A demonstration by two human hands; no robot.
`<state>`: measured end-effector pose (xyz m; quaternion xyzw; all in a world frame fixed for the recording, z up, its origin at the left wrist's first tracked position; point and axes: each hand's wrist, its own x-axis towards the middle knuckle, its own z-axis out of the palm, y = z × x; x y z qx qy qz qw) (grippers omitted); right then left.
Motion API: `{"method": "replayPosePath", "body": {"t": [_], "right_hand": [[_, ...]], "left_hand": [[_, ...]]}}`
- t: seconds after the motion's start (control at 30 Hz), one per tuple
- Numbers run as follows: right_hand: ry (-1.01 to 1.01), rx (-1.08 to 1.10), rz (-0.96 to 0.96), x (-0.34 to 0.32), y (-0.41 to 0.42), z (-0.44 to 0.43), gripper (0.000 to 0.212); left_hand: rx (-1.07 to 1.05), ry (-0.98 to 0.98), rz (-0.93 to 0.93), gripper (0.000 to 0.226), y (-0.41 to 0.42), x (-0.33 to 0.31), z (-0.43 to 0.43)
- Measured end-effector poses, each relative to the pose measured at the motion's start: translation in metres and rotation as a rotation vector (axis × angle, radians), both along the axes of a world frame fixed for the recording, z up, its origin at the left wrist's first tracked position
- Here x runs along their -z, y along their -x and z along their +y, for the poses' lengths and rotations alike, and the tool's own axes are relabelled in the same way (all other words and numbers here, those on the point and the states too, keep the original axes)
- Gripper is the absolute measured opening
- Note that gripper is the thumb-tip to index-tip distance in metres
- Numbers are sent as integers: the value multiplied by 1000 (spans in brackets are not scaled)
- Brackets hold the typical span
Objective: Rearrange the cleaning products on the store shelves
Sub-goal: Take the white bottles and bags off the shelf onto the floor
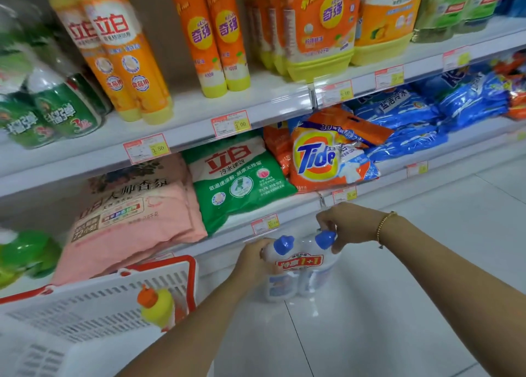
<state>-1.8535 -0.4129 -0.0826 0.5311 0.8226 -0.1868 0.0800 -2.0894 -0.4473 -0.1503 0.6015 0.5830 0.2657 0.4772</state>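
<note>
Just off the front edge of the lower white shelf (pixel 296 206), left hand (pixel 253 258) grips and right hand (pixel 350 226) pinches the wrapped twin-pack of white blue-capped plastic bottles (pixel 299 274), so mid-move I'd say, next it needs a shelf gap

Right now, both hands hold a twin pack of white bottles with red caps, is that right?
No: the caps are blue, not red. In the head view the left hand and right hand do hold the twin pack of white bottles.

twin bottles (pixel 299 274): white, blue caps, red band
basket (pixel 94 305): white, red rim
powder bag (pixel 239 180): green and white
Tide bag (pixel 321 160): orange, yellow
</note>
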Motion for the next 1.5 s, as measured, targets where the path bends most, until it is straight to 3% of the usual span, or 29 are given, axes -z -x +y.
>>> {"method": "replayPosePath", "body": {"t": [0.17, 0.23, 0.3, 0.37, 0.43, 0.5, 0.6, 0.67, 0.83, 0.97, 1.07, 1.2, 1.3, 1.43, 1.5], "right_hand": [[130, -24, -69, -9, 20, 6, 33], [151, -51, -184, -17, 33, 10, 24], [166, -81, -328, -27, 48, 14, 36], [219, -76, -356, -44, 62, 22, 37], [213, -86, -242, -70, 83, 32, 25], [40, -95, -27, -104, 111, 40, 12], [-380, -27, 433, -154, 167, 42, 24], [-557, -24, 733, -178, 213, 43, 25], [-756, -103, 970, -182, 348, 68, 8], [-802, -83, 750, -152, 431, 84, 20], [-988, -35, 575, -136, 457, 86, 29], [-1121, -2, 545, -121, 466, 93, 40], [-1177, -47, 579, -115, 465, 95, 36], [-1161, -44, 660, -114, 465, 97, 35], [-1141, -65, 689, -113, 463, 96, 35]], "left_hand": [[-9, 29, 122, 42, 10, 7, -3], [15, 4, 187, 44, 15, 3, -1], [68, -26, 227, 45, 20, -11, 2], [114, -34, 168, 38, 28, -35, 6], [108, -95, 112, 23, 43, -74, 10], [24, -252, 142, 14, 66, -120, 14], [-228, -522, 50, 40, 115, -190, 17], [-396, -663, -50, 48, 152, -225, 22], [-654, -788, -160, 34, 261, -262, 48], [-857, -742, -95, 8, 362, -269, 80], [-972, -664, -7, 39, 428, -272, 99], [-1094, -711, -142, 28, 479, -288, 122], [-996, -685, -122, 37, 505, -310, 143], [-788, -545, -154, 19, 519, -329, 154], [-760, -500, -112, 29, 523, -331, 145]]}}
